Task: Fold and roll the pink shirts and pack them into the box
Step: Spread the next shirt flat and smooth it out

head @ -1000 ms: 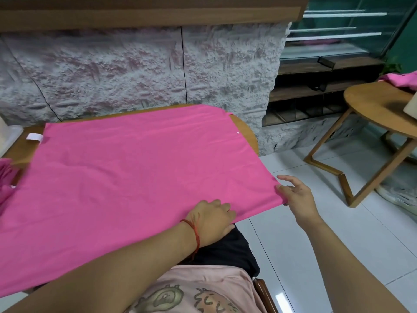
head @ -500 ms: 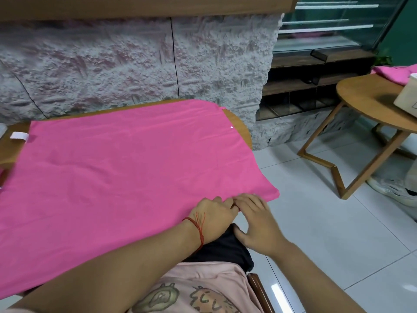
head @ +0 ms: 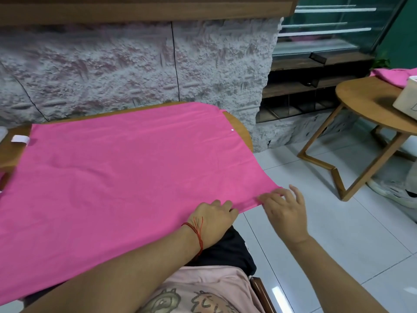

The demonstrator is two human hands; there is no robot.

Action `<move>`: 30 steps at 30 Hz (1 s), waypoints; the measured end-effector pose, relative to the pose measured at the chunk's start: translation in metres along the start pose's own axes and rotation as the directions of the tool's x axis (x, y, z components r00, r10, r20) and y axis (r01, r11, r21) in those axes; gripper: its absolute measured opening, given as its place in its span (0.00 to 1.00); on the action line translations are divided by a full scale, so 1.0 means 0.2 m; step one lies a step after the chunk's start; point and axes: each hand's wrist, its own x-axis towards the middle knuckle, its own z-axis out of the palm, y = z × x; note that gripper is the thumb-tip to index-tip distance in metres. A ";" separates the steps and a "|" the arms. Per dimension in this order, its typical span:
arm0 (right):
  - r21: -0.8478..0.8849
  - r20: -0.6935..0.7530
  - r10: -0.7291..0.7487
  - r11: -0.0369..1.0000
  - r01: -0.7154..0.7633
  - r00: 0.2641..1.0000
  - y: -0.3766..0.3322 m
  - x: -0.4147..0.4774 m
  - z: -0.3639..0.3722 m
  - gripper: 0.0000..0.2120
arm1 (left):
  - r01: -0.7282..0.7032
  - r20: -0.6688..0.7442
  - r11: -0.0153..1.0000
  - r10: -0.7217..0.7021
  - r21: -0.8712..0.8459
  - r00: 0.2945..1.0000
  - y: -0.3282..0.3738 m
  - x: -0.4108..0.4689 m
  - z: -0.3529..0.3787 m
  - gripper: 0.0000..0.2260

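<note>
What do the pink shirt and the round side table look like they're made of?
The pink shirt looks like thin, soft matte fabric, perhaps cotton: it lies limp with faint creases and no shine. The round side table looks like wood or veneer, smooth satin finish: warm brown top and legs; grain too blurred to confirm.

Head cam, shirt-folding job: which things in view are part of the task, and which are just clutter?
Job:
pink shirt spread on the wooden table
left hand and right hand at its near hem
pink garment and cream box on the round side table, likely the next shirt and the packing box

Lying about:
white label
sneaker on the floor
glass cabinet
</note>
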 end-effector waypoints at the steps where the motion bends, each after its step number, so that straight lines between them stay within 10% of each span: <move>1: -0.014 -0.005 0.018 1.000 -0.019 1.000 0.04 0.01 -0.01 0.10 | 0.002 -0.009 1.000 -0.002 0.002 1.000 0.00 0.00 0.00 0.15; 14: -0.057 0.084 0.159 0.986 -0.155 0.984 0.18 0.07 -0.04 0.13 | 0.332 -0.085 0.922 -0.353 -0.198 0.932 -0.35 -0.67 0.05 0.14; 23: 0.027 0.104 0.202 0.978 -0.206 0.974 0.12 0.23 -0.10 0.16 | 0.714 -0.061 0.646 -0.752 -0.271 0.656 -0.56 -1.42 0.11 0.16; 30: 0.049 0.211 0.305 0.946 -0.322 0.929 0.13 0.36 0.00 0.22 | 0.754 -0.057 0.599 -0.791 -0.269 0.609 -0.67 -1.75 0.05 0.16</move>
